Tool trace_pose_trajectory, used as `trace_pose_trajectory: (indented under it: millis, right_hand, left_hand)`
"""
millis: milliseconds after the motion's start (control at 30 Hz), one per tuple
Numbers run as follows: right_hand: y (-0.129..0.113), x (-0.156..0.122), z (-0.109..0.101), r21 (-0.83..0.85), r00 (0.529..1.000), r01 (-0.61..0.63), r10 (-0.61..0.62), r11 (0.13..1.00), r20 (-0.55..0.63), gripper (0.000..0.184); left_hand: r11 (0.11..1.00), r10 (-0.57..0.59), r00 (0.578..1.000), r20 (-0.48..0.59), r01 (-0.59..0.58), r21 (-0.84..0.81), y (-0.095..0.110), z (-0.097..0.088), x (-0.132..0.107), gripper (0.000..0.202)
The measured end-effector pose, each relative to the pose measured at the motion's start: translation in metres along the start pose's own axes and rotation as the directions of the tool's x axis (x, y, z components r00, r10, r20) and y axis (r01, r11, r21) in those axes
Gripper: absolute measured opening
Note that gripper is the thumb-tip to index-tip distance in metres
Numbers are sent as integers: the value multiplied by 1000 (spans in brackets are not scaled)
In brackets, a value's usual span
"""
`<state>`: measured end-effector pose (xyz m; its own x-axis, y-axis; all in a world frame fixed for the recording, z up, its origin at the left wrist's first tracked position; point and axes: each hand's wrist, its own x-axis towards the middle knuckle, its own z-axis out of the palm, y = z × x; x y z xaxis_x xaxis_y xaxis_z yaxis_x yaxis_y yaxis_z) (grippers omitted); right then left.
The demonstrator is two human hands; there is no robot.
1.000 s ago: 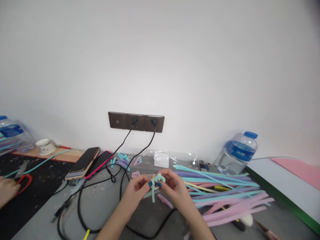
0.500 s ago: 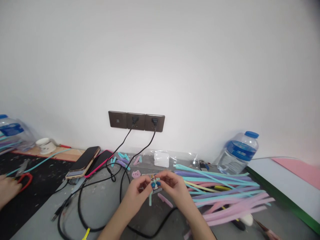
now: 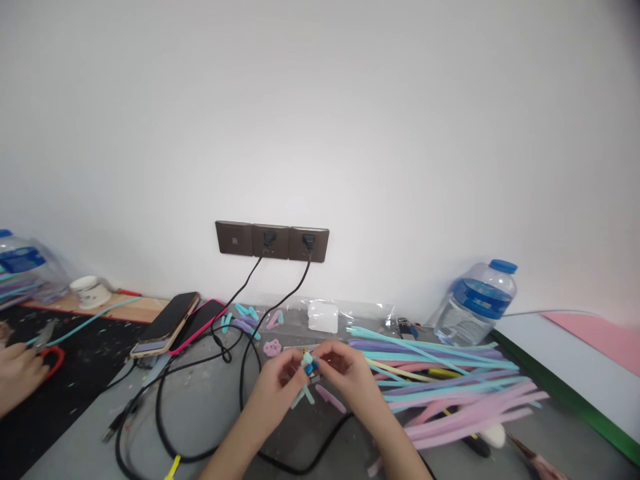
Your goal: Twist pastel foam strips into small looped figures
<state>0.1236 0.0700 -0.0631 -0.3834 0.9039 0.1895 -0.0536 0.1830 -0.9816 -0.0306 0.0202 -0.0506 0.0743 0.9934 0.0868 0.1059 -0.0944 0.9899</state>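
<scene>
We see the left hand (image 3: pixel 277 381) and the right hand (image 3: pixel 350 377) meeting over a grey table (image 3: pixel 210 407), both pinching a small teal pipe-cleaner piece (image 3: pixel 307 373) between the fingertips — its loose ends hang down towards the table. Just right of the right hand lies a spread of long pipe cleaners (image 3: pixel 440 387) in teal, purple, pink and yellow. Behind that stands a water bottle (image 3: pixel 475 303) with a blue cap. Black cables (image 3: pixel 240 347) run from the wall sockets (image 3: pixel 273 241) down across the table, past two phones (image 3: pixel 177 321). At the far left edge another person's hand (image 3: pixel 17 377) rests by a red-handled tool (image 3: pixel 53 357).
</scene>
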Motion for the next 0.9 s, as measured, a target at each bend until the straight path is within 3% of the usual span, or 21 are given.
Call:
trace_pose_trajectory:
  millis: [133, 400, 633, 900]
  right_hand:
    - [-2, -1, 2, -7, 999, 4, -4, 1000, 38, 17]
    - [-11, -3, 7, 75, 998, -54, 50, 996, 44, 22]
    - [-9, -3, 8, 121, 999, -21, 16, 992, 46, 17]
    - [-2, -5, 3, 92, 981, -2, -16, 996, 191, 15]
  left_hand:
    - [995, 44, 999, -30, -41, 89, 1, -2, 0, 24]
    - [1000, -17, 1000, 13, 18, -4, -2, 1, -1, 22]
    - [994, 32, 999, -27, -29, 109, -1, 2, -3, 23]
    - [998, -29, 1000, 8, 29, 59, -2, 1, 0, 27]
